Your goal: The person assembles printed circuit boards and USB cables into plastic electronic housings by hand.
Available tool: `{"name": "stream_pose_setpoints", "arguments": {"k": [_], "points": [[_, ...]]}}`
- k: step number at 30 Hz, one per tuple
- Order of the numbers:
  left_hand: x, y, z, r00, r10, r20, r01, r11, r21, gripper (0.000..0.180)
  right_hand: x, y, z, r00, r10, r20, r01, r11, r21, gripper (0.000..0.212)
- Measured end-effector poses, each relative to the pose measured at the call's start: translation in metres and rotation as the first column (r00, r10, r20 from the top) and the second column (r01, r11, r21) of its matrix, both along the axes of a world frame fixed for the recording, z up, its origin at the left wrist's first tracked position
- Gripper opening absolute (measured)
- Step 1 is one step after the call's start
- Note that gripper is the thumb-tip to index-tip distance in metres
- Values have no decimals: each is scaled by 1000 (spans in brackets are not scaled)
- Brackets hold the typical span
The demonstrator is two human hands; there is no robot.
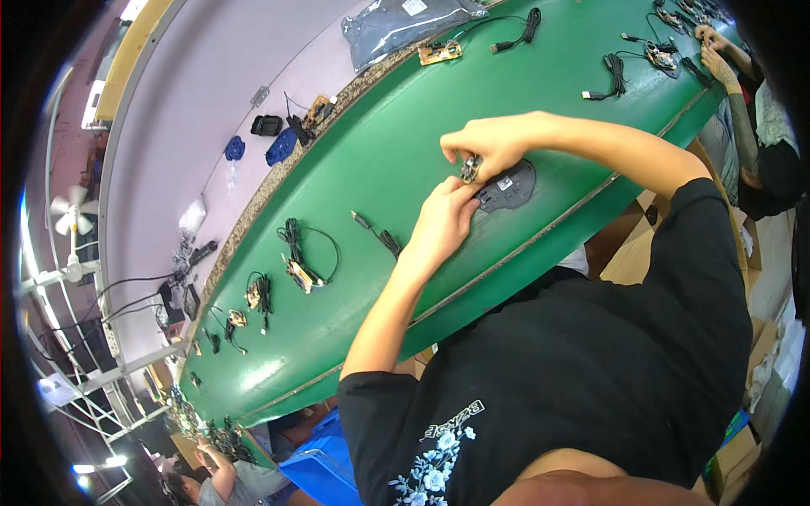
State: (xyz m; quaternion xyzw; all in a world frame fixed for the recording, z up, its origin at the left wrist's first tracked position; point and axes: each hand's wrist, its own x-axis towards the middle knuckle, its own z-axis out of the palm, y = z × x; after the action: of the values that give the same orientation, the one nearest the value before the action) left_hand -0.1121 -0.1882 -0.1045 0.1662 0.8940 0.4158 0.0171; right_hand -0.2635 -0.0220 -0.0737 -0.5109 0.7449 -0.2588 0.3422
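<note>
My right hand (498, 143) is closed, its fingers bent over a small circuit board (471, 169) with parts on it. My left hand (445, 218) meets it from below, fingers pressed together at the board's lower edge; its fingertips are partly hidden. Just right of both hands, a dark grey computer mouse base (511, 187) lies flat on the green work table, with a pale label on it. Left of my left wrist, a black cable (384, 239) with a plug at its end rests on the table, partly hidden by my forearm.
Circuit boards with coiled cables (299, 266) lie along the green table (380, 160). Past its stony edge, a pale ledge holds blue shells (282, 147) and a grey plastic bag (405, 29). Another person's hands (717, 59) work at the far right; a blue crate (325, 460) stands below.
</note>
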Motion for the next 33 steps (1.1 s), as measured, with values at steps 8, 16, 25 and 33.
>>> {"name": "stream_pose_setpoints", "arguments": {"k": [8, 16, 25, 33], "points": [[-9, 0, 1, 994, 7, 112, -12, 999, 44, 16, 29, 56, -8, 988, -127, 86, 145, 952, -269, 28], [-17, 3, 7, 977, -5, 211, -10, 997, 70, 22, 47, 73, -22, 973, -211, 92, 230, 875, -425, 22], [-26, 6, 12, 946, 22, 324, -42, 998, 56, 32, 53, 82, -20, 941, -115, -317, -29, 909, -415, 28], [-35, -2, 16, 827, -39, 560, -99, 972, 213, 42, 71, 85, -16, 871, -196, -450, 33, 938, -345, 24]]}}
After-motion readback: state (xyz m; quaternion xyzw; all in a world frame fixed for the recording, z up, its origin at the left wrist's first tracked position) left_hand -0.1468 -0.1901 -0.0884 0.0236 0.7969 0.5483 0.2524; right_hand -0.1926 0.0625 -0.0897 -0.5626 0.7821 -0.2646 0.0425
